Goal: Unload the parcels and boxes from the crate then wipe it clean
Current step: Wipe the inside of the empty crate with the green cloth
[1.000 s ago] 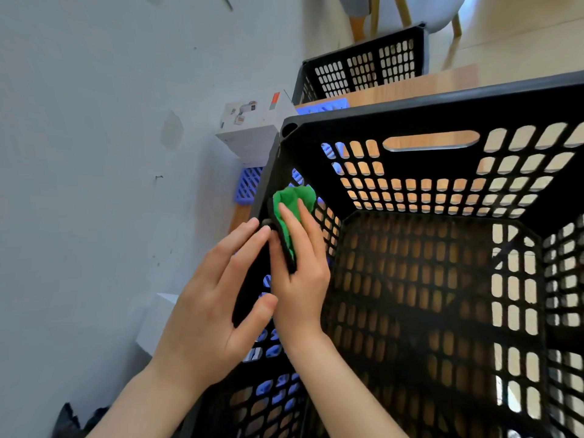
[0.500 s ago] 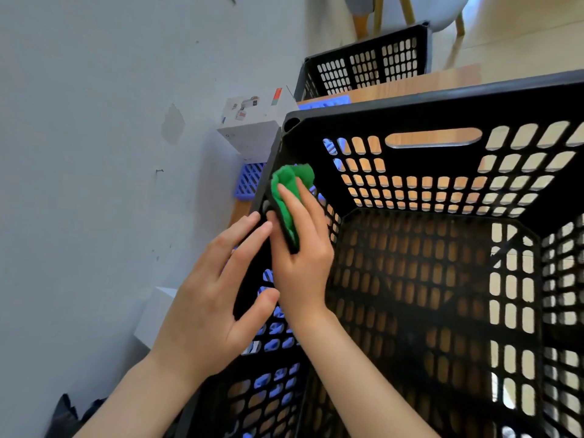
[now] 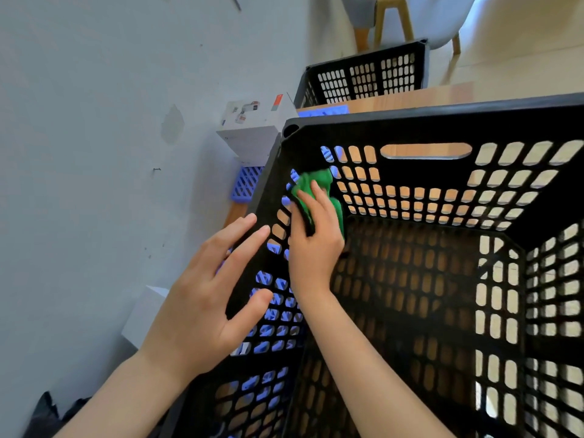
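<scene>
Wiping the emptied crate (image 3: 442, 118), right hand (image 3: 316, 245) presses cloth (image 3: 316, 180) flat-fingered at 11 o'clock; left hand (image 3: 205, 305), fingers straight, braces it; other sides likely remain.

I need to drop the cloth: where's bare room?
Free: the crate floor, between its walls, right of the right hand; the table strip between its far rim and the second crate. Crowded: left, by the white boxes.
</scene>
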`<action>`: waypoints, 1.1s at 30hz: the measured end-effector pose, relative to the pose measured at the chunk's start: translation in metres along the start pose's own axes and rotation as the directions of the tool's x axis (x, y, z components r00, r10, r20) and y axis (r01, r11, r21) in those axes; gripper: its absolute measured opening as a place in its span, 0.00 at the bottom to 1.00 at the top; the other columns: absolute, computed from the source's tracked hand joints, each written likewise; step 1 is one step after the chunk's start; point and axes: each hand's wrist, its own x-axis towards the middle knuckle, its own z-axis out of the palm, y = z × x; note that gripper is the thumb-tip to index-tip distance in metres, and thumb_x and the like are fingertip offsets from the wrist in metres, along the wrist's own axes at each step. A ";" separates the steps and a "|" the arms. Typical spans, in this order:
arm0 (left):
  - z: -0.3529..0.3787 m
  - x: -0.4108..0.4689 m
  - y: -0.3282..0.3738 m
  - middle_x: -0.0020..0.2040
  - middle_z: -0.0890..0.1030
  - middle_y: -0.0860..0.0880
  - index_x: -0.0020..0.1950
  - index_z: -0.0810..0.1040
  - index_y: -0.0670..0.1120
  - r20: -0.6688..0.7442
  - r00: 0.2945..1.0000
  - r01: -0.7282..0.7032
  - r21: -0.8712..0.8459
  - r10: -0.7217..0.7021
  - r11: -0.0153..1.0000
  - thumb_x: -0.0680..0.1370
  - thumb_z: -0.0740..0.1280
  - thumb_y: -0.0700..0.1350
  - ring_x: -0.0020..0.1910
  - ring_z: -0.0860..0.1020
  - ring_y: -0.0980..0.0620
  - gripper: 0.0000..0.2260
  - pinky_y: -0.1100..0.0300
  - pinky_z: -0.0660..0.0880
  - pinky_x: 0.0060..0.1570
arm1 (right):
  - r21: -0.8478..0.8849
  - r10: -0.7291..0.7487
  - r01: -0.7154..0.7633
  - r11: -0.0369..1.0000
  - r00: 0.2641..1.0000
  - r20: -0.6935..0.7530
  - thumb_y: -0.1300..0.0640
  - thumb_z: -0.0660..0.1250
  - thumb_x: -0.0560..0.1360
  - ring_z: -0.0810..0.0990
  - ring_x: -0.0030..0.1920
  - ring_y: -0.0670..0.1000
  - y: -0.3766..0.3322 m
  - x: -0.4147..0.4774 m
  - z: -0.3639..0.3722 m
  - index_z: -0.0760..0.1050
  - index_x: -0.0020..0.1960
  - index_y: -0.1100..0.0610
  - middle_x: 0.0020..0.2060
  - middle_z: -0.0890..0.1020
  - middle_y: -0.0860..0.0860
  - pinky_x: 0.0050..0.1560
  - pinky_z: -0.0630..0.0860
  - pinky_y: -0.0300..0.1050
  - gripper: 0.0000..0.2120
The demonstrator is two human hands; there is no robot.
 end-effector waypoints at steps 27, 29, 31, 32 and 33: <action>0.000 -0.001 -0.001 0.75 0.65 0.51 0.74 0.68 0.46 -0.014 1.000 0.005 -0.043 -0.006 0.999 0.77 0.61 0.52 0.74 0.65 0.54 0.26 0.64 0.61 0.72 | -0.111 -0.102 0.110 0.988 0.991 0.083 0.66 0.68 0.73 0.68 0.70 0.52 0.025 0.017 -0.009 0.72 0.69 0.60 0.68 0.72 0.56 0.70 0.67 0.45 0.24; 0.001 -0.001 -0.001 0.75 0.65 0.53 0.75 0.67 0.47 -0.020 1.000 0.008 -0.049 -0.009 0.999 0.77 0.61 0.53 0.74 0.65 0.55 0.27 0.66 0.60 0.71 | -0.198 0.192 -0.171 0.965 0.977 0.097 0.65 0.66 0.76 0.67 0.71 0.50 0.047 0.008 -0.019 0.69 0.71 0.58 0.69 0.70 0.53 0.72 0.65 0.48 0.24; 0.001 -0.002 -0.001 0.75 0.65 0.54 0.75 0.67 0.48 -0.031 0.999 0.003 -0.045 -0.004 0.999 0.77 0.61 0.54 0.74 0.65 0.56 0.27 0.67 0.60 0.71 | -0.299 0.354 -0.303 0.905 0.926 0.133 0.63 0.64 0.78 0.67 0.71 0.50 0.060 0.010 -0.025 0.68 0.72 0.56 0.70 0.69 0.52 0.72 0.60 0.42 0.23; 0.002 -0.002 -0.001 0.75 0.65 0.54 0.75 0.67 0.48 -0.038 0.999 -0.002 -0.041 0.001 0.999 0.77 0.61 0.55 0.74 0.64 0.57 0.27 0.66 0.60 0.71 | -0.358 0.373 -0.298 0.885 0.914 0.160 0.62 0.63 0.78 0.67 0.70 0.50 0.063 0.015 -0.028 0.68 0.72 0.56 0.69 0.70 0.52 0.70 0.60 0.39 0.23; 0.002 -0.002 -0.001 0.75 0.65 0.54 0.75 0.68 0.48 -0.046 0.999 -0.006 -0.035 0.005 0.999 0.77 0.60 0.55 0.74 0.65 0.57 0.27 0.65 0.60 0.72 | -0.415 0.380 -0.275 0.867 0.904 0.194 0.61 0.63 0.78 0.69 0.69 0.51 0.065 0.022 -0.032 0.68 0.72 0.57 0.68 0.71 0.52 0.69 0.61 0.39 0.22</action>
